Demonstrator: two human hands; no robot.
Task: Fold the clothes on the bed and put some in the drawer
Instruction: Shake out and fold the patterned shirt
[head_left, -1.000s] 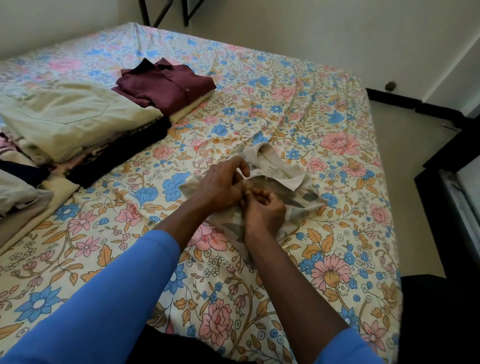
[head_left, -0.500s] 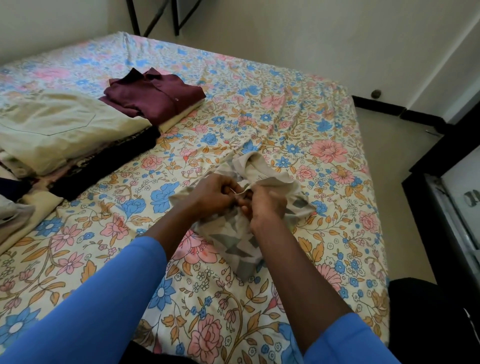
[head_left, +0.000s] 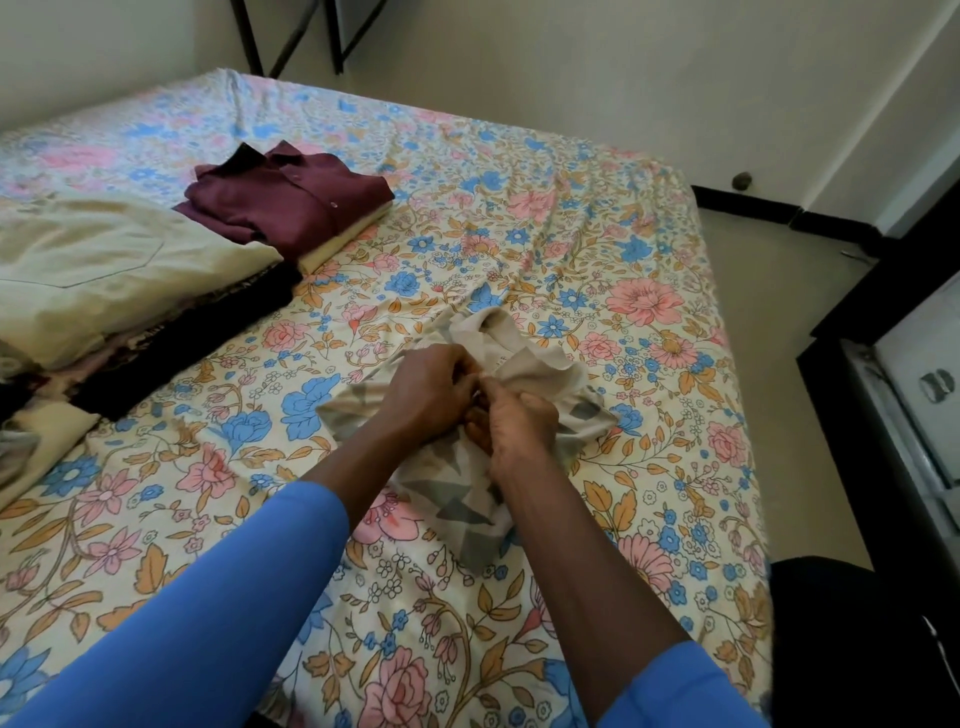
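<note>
**One garment in hand, a stack already done**

Both hands meet over the patterned beige garment (head_left: 457, 499), bunched right under the fingertips on the floral bed (head_left: 571, 249). The left hand (head_left: 431, 387) and right hand (head_left: 519, 423) are curled tight, pinching its cloth near the neckline. Out beyond the left fingers sit a folded maroon shirt (head_left: 296, 202) and a cream-topped pile (head_left: 104, 265). I'd say this fold and the drawer trip remain.

Both arms, bare from the blue sleeves (head_left: 208, 597) down, reach forward over the patterned garment (head_left: 530, 358). The left hand (head_left: 428, 395) and right hand (head_left: 522, 423) meet at its middle, touching, the fingers of the 2 hands curled and pinching its cloth.
</note>
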